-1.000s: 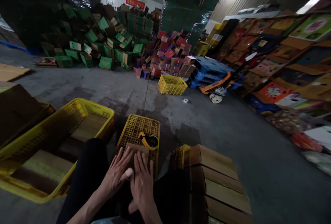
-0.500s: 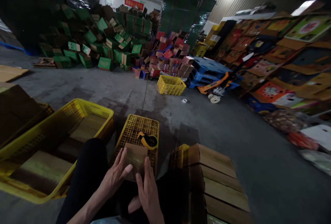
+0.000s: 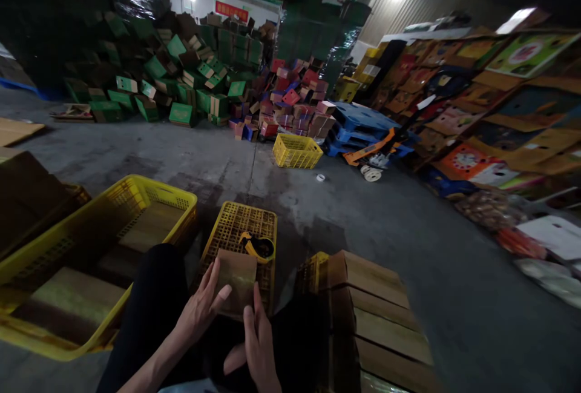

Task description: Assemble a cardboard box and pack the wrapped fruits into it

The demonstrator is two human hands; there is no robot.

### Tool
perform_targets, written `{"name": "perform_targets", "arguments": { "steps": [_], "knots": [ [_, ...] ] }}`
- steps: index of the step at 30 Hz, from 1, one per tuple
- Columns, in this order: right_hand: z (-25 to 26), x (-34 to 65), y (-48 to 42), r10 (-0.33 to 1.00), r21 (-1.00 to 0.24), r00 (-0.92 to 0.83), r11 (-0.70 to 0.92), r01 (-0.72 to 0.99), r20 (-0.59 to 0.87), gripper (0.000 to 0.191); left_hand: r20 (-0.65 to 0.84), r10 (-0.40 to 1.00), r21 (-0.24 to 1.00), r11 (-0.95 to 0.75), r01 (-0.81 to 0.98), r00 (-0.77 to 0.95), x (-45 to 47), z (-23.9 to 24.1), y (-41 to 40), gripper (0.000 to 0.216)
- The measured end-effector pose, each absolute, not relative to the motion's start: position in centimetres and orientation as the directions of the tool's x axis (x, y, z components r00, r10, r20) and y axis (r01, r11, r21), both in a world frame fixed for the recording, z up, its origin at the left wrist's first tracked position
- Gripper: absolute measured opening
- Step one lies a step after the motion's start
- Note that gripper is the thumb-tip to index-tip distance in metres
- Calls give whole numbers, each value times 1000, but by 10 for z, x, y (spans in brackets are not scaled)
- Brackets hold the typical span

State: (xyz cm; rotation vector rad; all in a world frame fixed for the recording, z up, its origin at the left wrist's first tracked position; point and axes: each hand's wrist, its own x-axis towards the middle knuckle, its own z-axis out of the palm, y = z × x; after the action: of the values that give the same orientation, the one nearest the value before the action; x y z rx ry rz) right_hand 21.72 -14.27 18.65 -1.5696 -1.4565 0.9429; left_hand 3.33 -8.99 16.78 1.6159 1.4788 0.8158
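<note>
A small cardboard box (image 3: 236, 278) sits between my two hands at the near end of an upturned yellow crate (image 3: 236, 214). My left hand (image 3: 202, 308) lies against the box's left side, its thumb over the top. On the right side, my right hand (image 3: 258, 338) presses with straight fingers along the edge. Together the hands hold the box, whose top has a shiny strip like clear tape. Just beyond it on the crate lies a yellow-and-black tape dispenser (image 3: 258, 247), touched by neither hand.
To my left stands a large yellow crate (image 3: 184, 214) with several cardboard boxes inside. On my right, more closed boxes (image 3: 376, 278) are lined up by another yellow crate (image 3: 313, 266). Farther off are a yellow crate (image 3: 297, 152), a pallet jack (image 3: 374, 154) and heaped green boxes (image 3: 181, 113).
My right hand has slid slightly down and toward me along the box's side. The left hand and the box stay nearly in place; the view has shifted a little.
</note>
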Motion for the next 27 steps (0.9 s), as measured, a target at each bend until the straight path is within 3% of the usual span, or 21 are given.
{"name": "perform_targets", "arguments": {
  "steps": [4,13,17,23,27],
  "knots": [
    [195,208,-128,994,-887,97,-4,462,46,57,-52,994,907,5,421,99,30,166,-80,78],
    [205,207,-118,969,-676,-89,224,702,229,66,-132,987,984,120,131,88,32,147,-73,72],
    [187,194,-114,960,-583,-190,277,764,206,69,-125,992,975,119,187,22,26,118,-64,77],
    [148,157,-102,936,-442,-298,351,826,187,66,-133,986,953,99,286,103,-4,94,-41,87],
    [123,162,-99,947,-409,-273,320,855,171,60,-234,972,923,211,321,34,-15,86,-39,83]
  ]
}}
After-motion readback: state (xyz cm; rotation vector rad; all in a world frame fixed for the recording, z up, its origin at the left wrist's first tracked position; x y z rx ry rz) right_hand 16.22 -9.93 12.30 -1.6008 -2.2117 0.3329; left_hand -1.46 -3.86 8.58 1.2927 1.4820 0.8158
